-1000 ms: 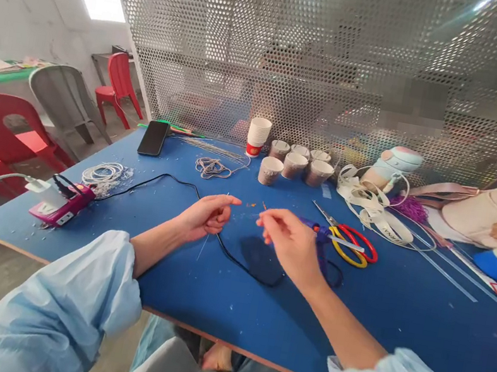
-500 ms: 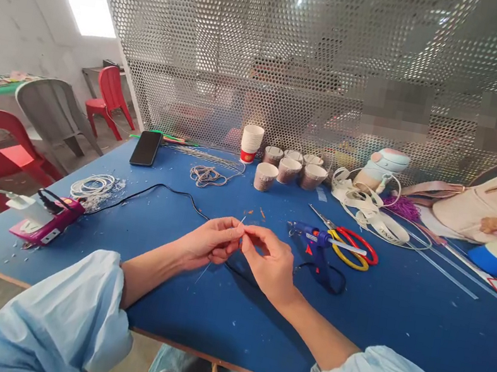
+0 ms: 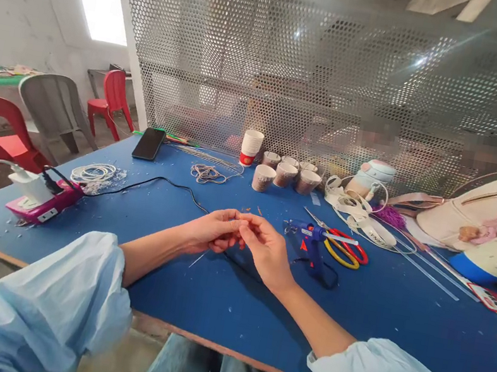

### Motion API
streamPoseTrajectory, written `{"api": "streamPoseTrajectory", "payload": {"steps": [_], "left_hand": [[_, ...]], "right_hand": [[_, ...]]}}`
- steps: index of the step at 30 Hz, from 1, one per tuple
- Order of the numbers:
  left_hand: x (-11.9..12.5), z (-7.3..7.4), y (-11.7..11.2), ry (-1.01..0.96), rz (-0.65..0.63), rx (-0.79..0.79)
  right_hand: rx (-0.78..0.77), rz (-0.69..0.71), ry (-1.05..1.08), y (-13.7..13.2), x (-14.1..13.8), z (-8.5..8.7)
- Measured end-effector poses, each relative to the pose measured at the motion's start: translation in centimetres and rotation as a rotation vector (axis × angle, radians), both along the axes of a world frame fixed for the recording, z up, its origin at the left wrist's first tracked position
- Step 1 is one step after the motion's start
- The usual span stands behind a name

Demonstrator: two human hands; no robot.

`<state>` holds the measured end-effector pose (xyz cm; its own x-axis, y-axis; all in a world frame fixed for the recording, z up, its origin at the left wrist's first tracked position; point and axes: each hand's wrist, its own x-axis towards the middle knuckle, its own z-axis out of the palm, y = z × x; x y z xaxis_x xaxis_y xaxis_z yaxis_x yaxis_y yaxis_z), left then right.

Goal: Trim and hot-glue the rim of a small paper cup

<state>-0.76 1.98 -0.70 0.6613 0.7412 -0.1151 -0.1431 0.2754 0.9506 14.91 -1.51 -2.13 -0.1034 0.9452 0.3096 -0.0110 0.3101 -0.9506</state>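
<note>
My left hand is closed in a pinch above the middle of the blue table. A thin pale strand sticks out below it, too fine to tell wire from string. Thumb and fingers of my right hand are pinched against the left fingertips, and what they grip is hidden. Right of my hands lies a blue hot glue gun with a clear glue stick in it. Beside it are scissors with red and yellow handles. A black cord runs behind and under my hands.
Several clay-coloured cups and a stack of paper cups stand before a perforated metal screen. Coiled cord, a phone, a pink power strip, white ribbon and a cream bag lie around.
The right fingertips have closed in against the left ones, and the pale tip that showed above them is covered. The whole view has tilted and shifted slightly.
</note>
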Motion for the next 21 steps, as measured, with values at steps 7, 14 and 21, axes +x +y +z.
{"api": "streamPoseTrajectory", "payload": {"steps": [7, 14, 21], "left_hand": [[1.8, -0.4, -1.4, 0.031, 0.067, 0.061], [1.8, -0.5, -1.4, 0.127, 0.128, 0.062], [1.8, -1.0, -1.6, 0.35, 0.519, 0.573]], "right_hand": [[-0.16, -0.04, 0.139, 0.8, -0.4, -0.2], [-0.226, -0.025, 0.182, 1.0, -0.6, -0.1], [-0.24, -0.064, 0.203, 0.1, -1.2, 0.2]]}}
